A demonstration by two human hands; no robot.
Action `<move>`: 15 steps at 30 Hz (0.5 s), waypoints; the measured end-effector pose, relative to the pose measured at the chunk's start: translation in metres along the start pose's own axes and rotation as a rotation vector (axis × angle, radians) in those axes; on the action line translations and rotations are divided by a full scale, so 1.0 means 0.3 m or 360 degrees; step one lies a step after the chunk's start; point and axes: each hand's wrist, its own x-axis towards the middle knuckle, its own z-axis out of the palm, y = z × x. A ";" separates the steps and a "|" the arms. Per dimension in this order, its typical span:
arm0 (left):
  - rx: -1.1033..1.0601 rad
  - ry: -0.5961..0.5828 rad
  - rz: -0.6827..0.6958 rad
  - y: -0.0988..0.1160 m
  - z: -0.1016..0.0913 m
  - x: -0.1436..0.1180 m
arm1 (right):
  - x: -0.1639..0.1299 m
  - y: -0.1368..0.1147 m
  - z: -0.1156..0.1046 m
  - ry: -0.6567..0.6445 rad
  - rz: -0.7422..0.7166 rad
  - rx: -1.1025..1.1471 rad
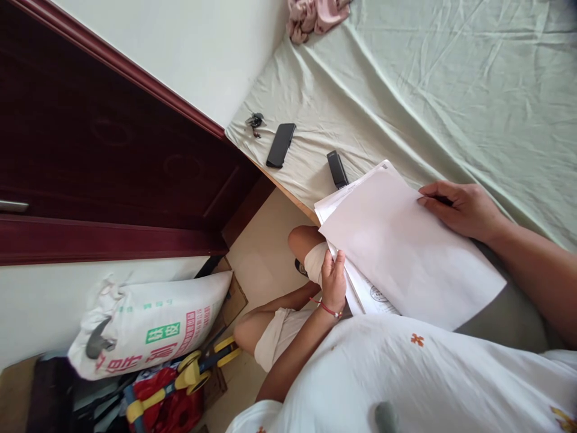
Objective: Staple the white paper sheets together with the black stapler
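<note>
Papers (406, 252): stack at the bed's (451, 90) near edge, partly over the lap
Left hand (332, 282): fingers closed on the stack's lower-left corner
Right hand (460, 207): pressed flat on the top sheet's far edge, a dark object beneath it, grip unclear
Advice: keep the corner pinched so sheets stay square

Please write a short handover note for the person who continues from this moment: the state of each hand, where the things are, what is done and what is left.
Left hand: grips the lower left edge of the papers, above the knee.
Right hand: rests flat on the top sheet's right edge, holding a dark thing I cannot make out.
Papers: a stack that lies partly on the bed edge and partly on the lap; the top sheet shows blank, printed sheets show beneath.
On the bed nearby: stapler, phone, keys, untouched.
Done: papers gathered in one stack.
Left: probably squaring the edges; whether they are stapled is not visible.
</note>
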 end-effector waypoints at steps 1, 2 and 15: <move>0.0010 -0.0029 0.0021 0.008 0.002 -0.002 | 0.000 0.000 0.001 0.0002 0.0011 0.0005; 0.0015 -0.0045 0.0044 0.014 0.004 -0.005 | -0.001 0.001 0.002 0.0008 0.0019 0.0012; 0.0049 0.0006 0.0120 -0.009 0.006 0.004 | 0.013 -0.021 -0.001 0.0250 0.0222 -0.0061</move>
